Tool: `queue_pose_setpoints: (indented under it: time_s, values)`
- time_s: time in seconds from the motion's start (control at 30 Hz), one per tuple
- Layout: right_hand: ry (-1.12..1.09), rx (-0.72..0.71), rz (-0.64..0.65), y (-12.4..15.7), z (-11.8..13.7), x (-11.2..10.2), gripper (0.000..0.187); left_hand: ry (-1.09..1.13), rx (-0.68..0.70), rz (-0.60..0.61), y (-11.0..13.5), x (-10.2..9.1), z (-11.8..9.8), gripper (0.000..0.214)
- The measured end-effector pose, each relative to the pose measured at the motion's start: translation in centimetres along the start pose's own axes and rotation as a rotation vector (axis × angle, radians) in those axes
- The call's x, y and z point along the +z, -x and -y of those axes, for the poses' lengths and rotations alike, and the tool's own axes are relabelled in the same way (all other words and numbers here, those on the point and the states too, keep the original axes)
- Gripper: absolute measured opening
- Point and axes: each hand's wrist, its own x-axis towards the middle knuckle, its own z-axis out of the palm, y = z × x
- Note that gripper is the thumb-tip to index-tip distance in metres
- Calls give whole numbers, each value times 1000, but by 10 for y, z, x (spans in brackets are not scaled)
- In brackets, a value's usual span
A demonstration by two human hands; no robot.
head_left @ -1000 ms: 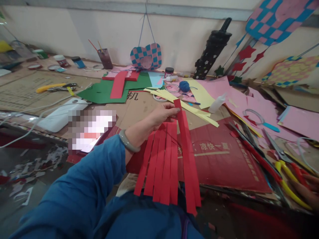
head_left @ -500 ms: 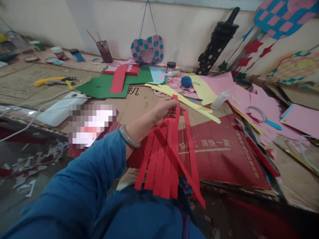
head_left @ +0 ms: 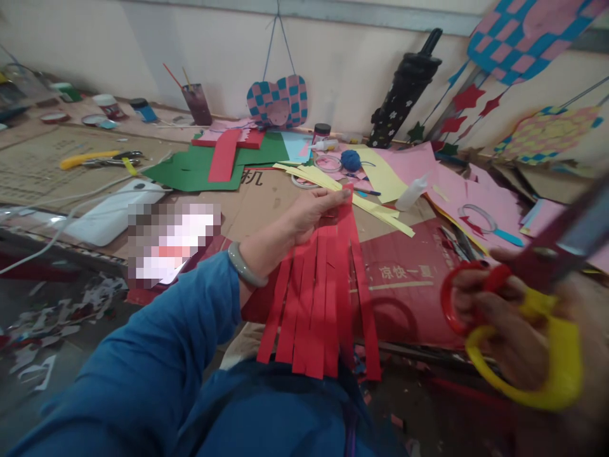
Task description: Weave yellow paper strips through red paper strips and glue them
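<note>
Toward six o'clock of the view, a red paper fringe (head_left: 316, 311) hangs from the left hand (head_left: 316, 212), its cut strips falling in front of a red printed carton sheet (head_left: 409, 298). The left hand pinches the fringe's top edge between thumb and fingers, and a pale green bangle (head_left: 242, 265) sits on that wrist below a blue sleeve (head_left: 143, 336).

The new arrival is at four o'clock: the right hand (head_left: 509, 324) has risen close to the camera, its fingers clamped through the loops of scissors (head_left: 564, 362). One loop is yellow and one red; whether they belong to one pair or two is hard to tell. The blades point toward two o'clock, well apart from the fringe.

Beyond, on the cardboard-covered surface (head_left: 266, 203), yellow paper strips (head_left: 380, 212) lie at one o'clock beside a white glue bottle (head_left: 412, 193). A dark-lidded jar (head_left: 322, 130) stands at twelve o'clock near a ball of blue yarn (head_left: 351, 160). Toward eleven o'clock, a dark glass cup (head_left: 197, 105) holds thin brushes or sticks, and its contents are too small to tell exactly. Small jars (head_left: 109, 106) stand farther along at ten o'clock.
</note>
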Motion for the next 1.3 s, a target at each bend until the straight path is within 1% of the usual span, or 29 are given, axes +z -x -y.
queue_pose_setpoints:
  time_s: [0.03,0.07,0.13,0.17,0.23,0.33,0.43,0.5,0.57,0.7,0.73,0.8,0.9,1.0,1.07,1.13,1.2,1.3]
  values:
    - [-121,24,21,-7,12,12,50,10,12,-1,0,0,0,17]
    - [-181,51,73,-15,21,23,54,10,23,-1,-1,1,1,14]
    - [-226,38,172,-31,32,44,54,-10,45,-3,-1,2,1,8]
    - [-230,24,227,-38,34,53,53,-22,63,-5,0,2,1,5]
    - [-237,31,287,-51,35,69,56,-30,106,-5,1,4,1,6]
    - [-252,58,295,-63,32,88,59,-41,146,1,5,6,-1,10]
    - [-264,34,255,-67,28,102,53,-57,162,-2,9,9,-3,11]
    - [-281,19,230,-66,27,107,50,-50,159,-5,10,11,-3,12]
    - [-286,9,210,-64,26,108,47,-26,147,-16,10,13,-3,14]
    - [-270,-11,189,-64,25,108,45,58,97,-78,10,15,-2,26]
    - [-271,-15,188,-64,24,108,45,78,59,-70,10,15,-2,25]
    - [-272,-14,190,-65,22,107,45,99,-27,-16,10,15,-1,18]
    - [-247,9,228,-65,19,106,45,30,-95,70,11,14,1,14]
    - [-198,-19,246,-64,20,102,46,-49,-76,116,12,13,2,13]
    - [-140,-79,226,-64,22,97,47,-60,-34,108,12,12,-1,15]
    - [-59,-150,215,-63,22,89,49,-48,-2,69,11,11,-5,15]
    - [31,-188,211,-63,20,80,53,-26,-1,17,12,10,-10,15]
    - [209,-129,220,-62,17,68,62,-16,7,-30,16,9,-17,17]
